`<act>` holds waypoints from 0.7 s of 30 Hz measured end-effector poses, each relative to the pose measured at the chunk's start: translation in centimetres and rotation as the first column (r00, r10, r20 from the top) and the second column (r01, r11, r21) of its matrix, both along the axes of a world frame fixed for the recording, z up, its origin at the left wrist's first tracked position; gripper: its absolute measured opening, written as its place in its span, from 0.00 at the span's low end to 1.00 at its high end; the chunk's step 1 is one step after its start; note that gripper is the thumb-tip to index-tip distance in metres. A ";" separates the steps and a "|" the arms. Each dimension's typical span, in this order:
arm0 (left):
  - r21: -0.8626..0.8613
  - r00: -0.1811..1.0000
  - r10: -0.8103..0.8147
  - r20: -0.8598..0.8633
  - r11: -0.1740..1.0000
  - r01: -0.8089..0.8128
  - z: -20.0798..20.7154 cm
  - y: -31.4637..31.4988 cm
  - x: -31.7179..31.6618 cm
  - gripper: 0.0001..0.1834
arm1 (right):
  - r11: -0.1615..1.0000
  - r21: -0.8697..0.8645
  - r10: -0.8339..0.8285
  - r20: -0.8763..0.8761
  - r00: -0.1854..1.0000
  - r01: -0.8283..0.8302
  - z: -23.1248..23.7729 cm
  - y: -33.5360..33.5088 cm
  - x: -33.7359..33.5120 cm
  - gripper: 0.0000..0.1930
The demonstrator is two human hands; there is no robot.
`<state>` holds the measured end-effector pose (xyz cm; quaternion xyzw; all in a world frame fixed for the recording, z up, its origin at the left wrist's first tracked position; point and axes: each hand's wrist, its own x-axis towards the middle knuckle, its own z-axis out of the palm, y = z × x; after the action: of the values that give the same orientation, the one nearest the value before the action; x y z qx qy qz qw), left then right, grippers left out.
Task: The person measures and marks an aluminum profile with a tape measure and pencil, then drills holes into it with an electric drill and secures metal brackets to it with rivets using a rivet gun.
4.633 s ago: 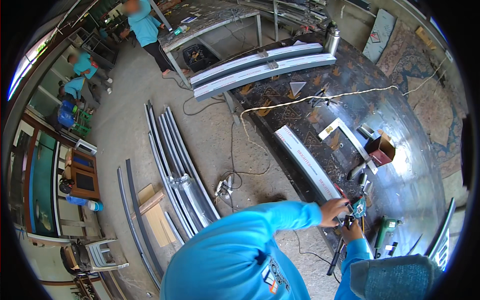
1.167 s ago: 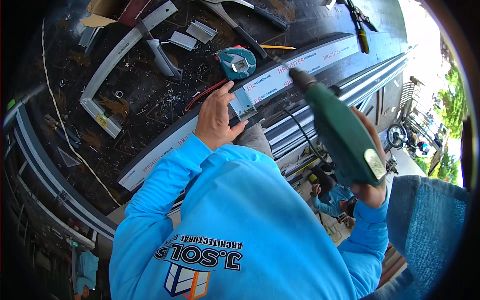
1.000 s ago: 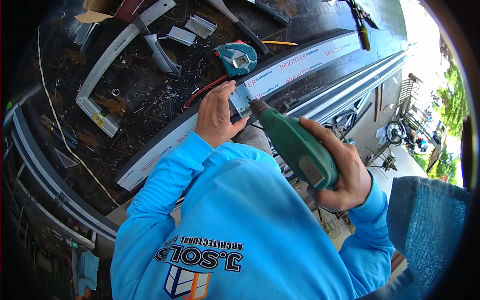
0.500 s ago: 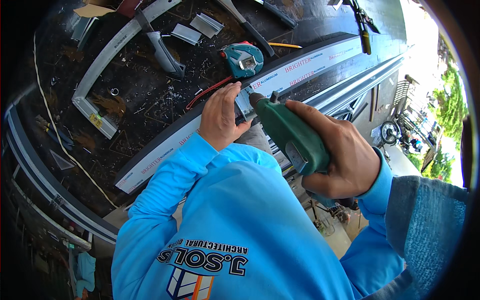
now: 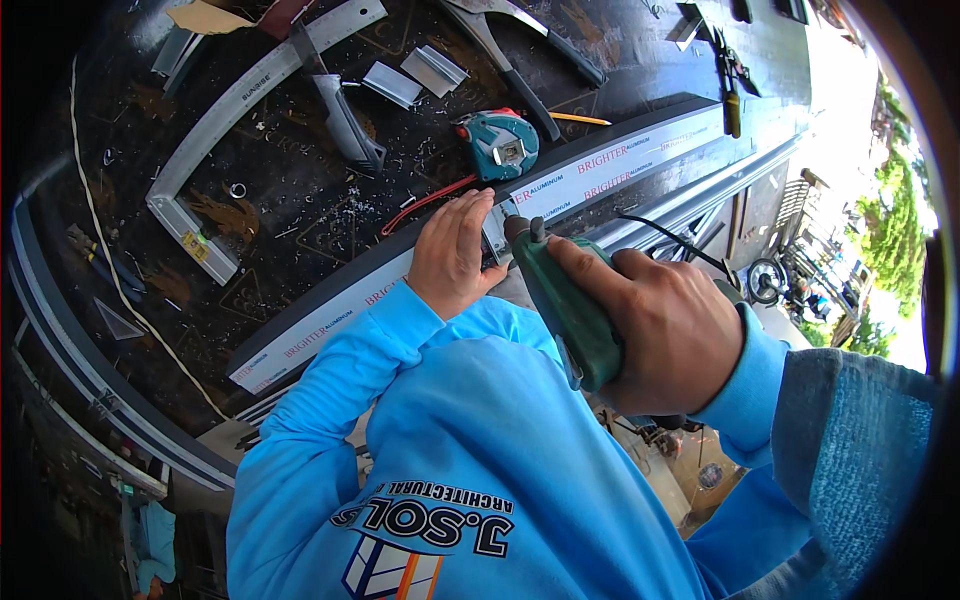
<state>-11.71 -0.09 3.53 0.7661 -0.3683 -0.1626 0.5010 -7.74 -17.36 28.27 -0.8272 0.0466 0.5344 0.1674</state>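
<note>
My left hand (image 5: 452,245) is closed around a short metal piece (image 5: 496,232), pressing it to the side of a long dark aluminium profile (image 5: 335,335) covered with white printed film. In my right hand (image 5: 675,330) is a green power drill (image 5: 572,312), gripped by its body and handle. The drill's chuck points up and left at the metal piece, just right of my left fingers. Whether the bit touches the metal is too small to tell. Just beyond my left hand lies a teal and red tape measure (image 5: 500,145).
Behind the profile lie a large metal square (image 5: 205,135), a dark-handled tool (image 5: 345,120), short aluminium offcuts (image 5: 434,70), a pencil (image 5: 580,118) and long-handled cutters (image 5: 500,60). Metal shavings litter the dark table (image 5: 330,215). A pale cord (image 5: 130,305) crosses its left side. Pliers (image 5: 733,90) lie far right.
The drill and my right hand have swung slightly left and down, tilting the drill's body. A black cord now shows beyond my right hand. My left hand keeps its hold, and the whole view has shifted slightly.
</note>
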 end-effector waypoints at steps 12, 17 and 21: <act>0.044 1.000 0.029 -0.001 0.999 -0.029 0.4 -0.2 -0.1 0.52 | 0.998 0.011 0.061 0.015 0.998 -0.061 -0.2 0.0 0.2 0.39; 0.036 0.999 0.039 0.025 0.999 -0.040 0.4 0.0 -0.6 0.52 | 0.991 0.026 0.129 0.112 0.985 -0.133 -1.6 -0.1 -0.7 0.40; 0.040 0.999 0.030 0.037 0.999 -0.031 0.2 -0.3 -0.7 0.51 | 0.992 0.005 0.124 0.115 0.986 -0.126 -1.0 -0.6 -1.5 0.39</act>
<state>-12.41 -0.38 3.72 0.7844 -0.3624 -0.1483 0.4810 -9.27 -17.96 27.27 -0.8567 -0.0183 0.4957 0.1412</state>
